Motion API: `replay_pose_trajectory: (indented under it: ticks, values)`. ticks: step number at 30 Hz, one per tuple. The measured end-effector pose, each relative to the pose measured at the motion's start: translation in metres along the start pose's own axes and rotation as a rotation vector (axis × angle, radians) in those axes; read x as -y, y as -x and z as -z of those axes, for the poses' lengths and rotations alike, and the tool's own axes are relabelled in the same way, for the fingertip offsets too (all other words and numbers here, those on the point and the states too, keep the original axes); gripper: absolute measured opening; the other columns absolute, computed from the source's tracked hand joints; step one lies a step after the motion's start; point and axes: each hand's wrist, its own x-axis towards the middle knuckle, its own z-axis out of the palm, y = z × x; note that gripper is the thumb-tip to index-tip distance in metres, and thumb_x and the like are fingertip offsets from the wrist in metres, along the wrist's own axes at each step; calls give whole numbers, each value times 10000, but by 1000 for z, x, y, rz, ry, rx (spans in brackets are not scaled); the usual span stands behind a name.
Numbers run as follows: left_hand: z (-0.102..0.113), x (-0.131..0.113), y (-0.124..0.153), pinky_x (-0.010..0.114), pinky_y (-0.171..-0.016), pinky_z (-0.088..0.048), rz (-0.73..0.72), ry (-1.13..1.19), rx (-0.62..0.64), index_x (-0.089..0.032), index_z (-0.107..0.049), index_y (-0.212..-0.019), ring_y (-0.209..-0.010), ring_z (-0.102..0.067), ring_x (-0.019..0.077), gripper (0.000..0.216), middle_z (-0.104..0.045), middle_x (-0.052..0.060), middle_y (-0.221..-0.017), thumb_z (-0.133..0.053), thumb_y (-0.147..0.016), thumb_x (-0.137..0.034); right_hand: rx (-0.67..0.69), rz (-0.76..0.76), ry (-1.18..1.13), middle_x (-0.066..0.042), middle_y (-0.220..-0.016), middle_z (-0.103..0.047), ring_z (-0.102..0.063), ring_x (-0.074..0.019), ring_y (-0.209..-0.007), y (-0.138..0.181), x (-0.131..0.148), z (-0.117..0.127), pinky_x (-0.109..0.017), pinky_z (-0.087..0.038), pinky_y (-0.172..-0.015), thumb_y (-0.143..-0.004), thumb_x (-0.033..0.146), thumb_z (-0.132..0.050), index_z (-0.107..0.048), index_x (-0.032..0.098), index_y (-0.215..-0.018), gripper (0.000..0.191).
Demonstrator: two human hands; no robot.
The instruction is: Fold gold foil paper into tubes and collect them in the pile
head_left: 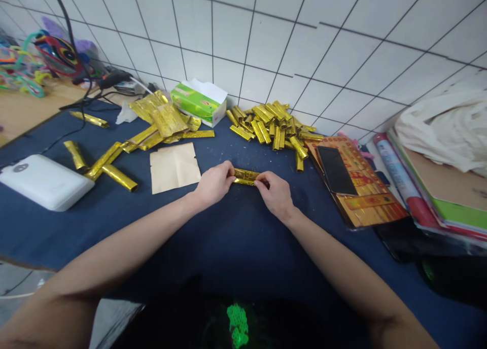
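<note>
Both my hands pinch one gold foil roll (245,176) just above the dark blue table (228,237). My left hand (213,184) grips its left end and my right hand (274,193) grips its right end, fingers closed. A tan paper sheet (174,167) lies flat just left of my left hand. A heap of finished gold rolls (272,124) sits behind my hands near the wall. Loose gold rolls (110,167) and flat gold foil sheets (162,119) lie to the left.
A white power bank (43,180) rests at the left edge. A green tissue box (198,103) stands by the tiled wall. At right, a black phone (336,169) lies on an orange paper pack (361,192), beside stacked books (437,197) and white cloth (445,128).
</note>
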Motion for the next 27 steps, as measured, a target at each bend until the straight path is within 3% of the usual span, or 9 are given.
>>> replay_pose_trajectory:
  ticks: [19,24,27]
  values:
    - [-5,-7,-3,268,-634,-410,34,-176,-35,-175,-494,-866,-754,-584,174,73,-595,43,-843,-486,-818,-230,45,15,161,-13,-716,-593,-547,-153,-648,-5,0,-6,-272,-401,-625,-781,161,-467,-528,202,-723,94]
    - [-4,-9,1,265,-573,-403,-33,-345,-40,-166,-539,-897,-713,-567,168,164,-556,67,-896,-402,-870,-250,60,25,200,-16,-724,-584,-549,-156,-665,-5,1,-6,-270,-401,-630,-783,150,-459,-511,201,-717,98]
    - [-2,-13,10,291,-633,-418,-177,-481,-46,-155,-572,-900,-832,-543,207,219,-551,93,-928,-361,-882,-211,67,32,227,-22,-740,-588,-557,-165,-685,-6,2,-5,-274,-405,-634,-780,143,-462,-503,201,-718,94]
